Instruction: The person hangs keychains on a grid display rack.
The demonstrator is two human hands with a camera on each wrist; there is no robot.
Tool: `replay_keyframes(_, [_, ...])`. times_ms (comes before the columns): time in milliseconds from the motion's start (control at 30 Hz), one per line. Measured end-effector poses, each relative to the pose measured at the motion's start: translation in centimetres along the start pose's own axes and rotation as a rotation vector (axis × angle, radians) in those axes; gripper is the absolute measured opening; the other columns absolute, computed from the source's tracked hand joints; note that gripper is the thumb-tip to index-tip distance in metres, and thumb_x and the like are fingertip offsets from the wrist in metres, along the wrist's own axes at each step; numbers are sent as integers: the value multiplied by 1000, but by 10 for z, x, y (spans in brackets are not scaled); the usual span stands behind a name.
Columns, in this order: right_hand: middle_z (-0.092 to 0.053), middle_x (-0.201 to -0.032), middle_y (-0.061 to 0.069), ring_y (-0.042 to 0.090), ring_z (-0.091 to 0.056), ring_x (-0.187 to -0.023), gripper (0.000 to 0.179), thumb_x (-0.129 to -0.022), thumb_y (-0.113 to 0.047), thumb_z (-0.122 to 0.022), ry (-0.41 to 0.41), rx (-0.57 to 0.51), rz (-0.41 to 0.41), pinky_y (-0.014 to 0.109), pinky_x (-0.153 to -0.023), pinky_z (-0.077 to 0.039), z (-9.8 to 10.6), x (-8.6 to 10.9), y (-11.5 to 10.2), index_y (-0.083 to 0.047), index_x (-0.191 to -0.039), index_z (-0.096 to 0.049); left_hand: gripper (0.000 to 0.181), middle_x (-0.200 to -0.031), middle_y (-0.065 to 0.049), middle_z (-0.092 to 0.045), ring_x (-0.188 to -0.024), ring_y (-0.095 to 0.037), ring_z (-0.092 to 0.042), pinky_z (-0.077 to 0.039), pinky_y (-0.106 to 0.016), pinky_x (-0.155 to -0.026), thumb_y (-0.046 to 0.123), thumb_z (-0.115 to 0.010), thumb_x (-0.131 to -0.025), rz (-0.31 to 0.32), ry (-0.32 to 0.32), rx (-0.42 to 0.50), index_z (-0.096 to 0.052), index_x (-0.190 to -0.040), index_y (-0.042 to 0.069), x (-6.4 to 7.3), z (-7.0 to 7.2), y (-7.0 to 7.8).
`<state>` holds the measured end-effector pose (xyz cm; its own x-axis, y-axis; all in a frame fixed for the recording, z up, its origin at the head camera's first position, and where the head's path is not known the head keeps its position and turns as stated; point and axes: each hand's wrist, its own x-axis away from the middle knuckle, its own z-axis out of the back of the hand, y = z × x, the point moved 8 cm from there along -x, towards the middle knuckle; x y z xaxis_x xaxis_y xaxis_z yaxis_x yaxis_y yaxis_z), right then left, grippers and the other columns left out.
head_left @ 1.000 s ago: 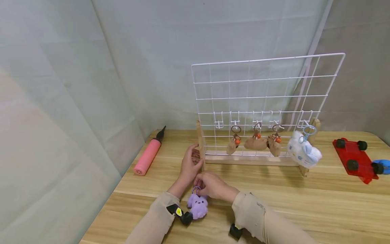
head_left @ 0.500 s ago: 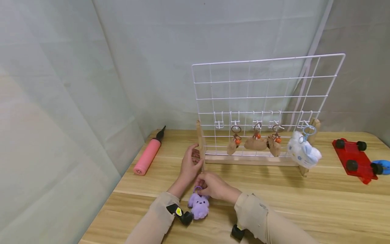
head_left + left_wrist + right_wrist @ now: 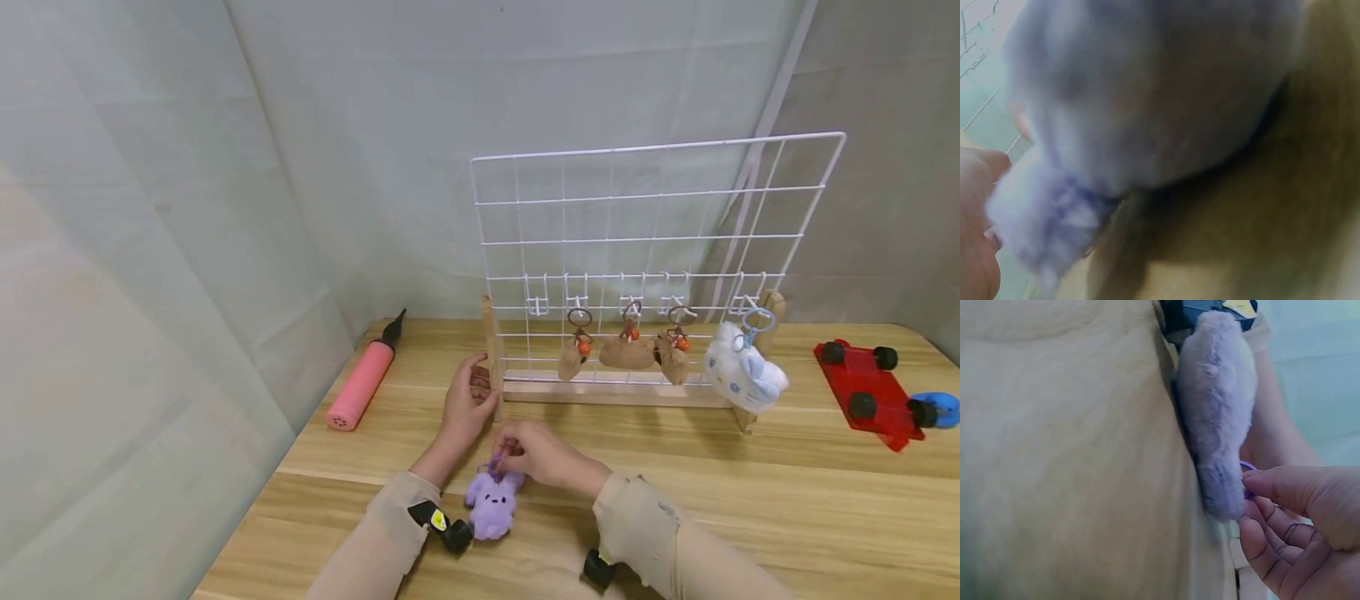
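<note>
In the head view a purple plush bear keychain [image 3: 492,504] lies face up on the table between the wrists. My right hand [image 3: 542,454] pinches its purple ring [image 3: 1247,467] between thumb and fingers, seen close in the right wrist view. Further back, my left hand [image 3: 465,408] holds the left wooden post [image 3: 492,350] of a white wire grid rack [image 3: 637,196], thumb toward the front. Blurred plush fur [image 3: 1147,94] fills much of the left wrist view.
Several brown plush keychains [image 3: 628,352] and a white-and-blue plush keychain [image 3: 742,367] hang from the rack's hooks. At left lies a pink hand pump [image 3: 362,385]. A red toy car [image 3: 870,387] with black wheels and a blue object [image 3: 939,408] lie at right.
My right hand has shifted slightly to the right, still pinching the ring, and the purple bear has moved a little with it. The left hand stays at the post.
</note>
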<state>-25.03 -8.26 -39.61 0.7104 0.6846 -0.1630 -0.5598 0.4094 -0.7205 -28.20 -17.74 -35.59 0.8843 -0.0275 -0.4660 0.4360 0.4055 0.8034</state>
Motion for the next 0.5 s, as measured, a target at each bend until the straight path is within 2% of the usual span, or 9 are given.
replay_keyframes(200, [-66, -74, 0, -2, -52, -65, 6, -84, -11, -71, 38, -8, -16, 15, -60, -47, 14, 6, -1, -8, -82, -67, 54, -106, -33, -55, -91, -42, -59, -58, -36, -73, -16, -61, -79, -7, -10, -5, -41, -129, -13, 0, -1, -1])
replay_keyframes(367, [-66, -73, 1, -3, -52, -65, 5, -84, -10, -70, 78, 35, 12, 14, -61, -47, 29, 10, -7, -7, -82, -67, 55, -105, -33, -56, -91, -41, -59, -58, -32, -73, -17, -61, -78, -1, -8, 3, -41, -129, -13, 0, -1, -2])
replay_keyframes(500, [-68, -75, 6, -2, -54, -66, 6, -84, -9, -70, 74, 36, 17, 14, -61, -48, 39, 13, -14, -4, -84, -68, 55, -104, -32, -56, -90, -40, -59, -58, -32, -73, -17, -61, -78, -8, -1, -3, -41, -129, -14, -1, 0, -2])
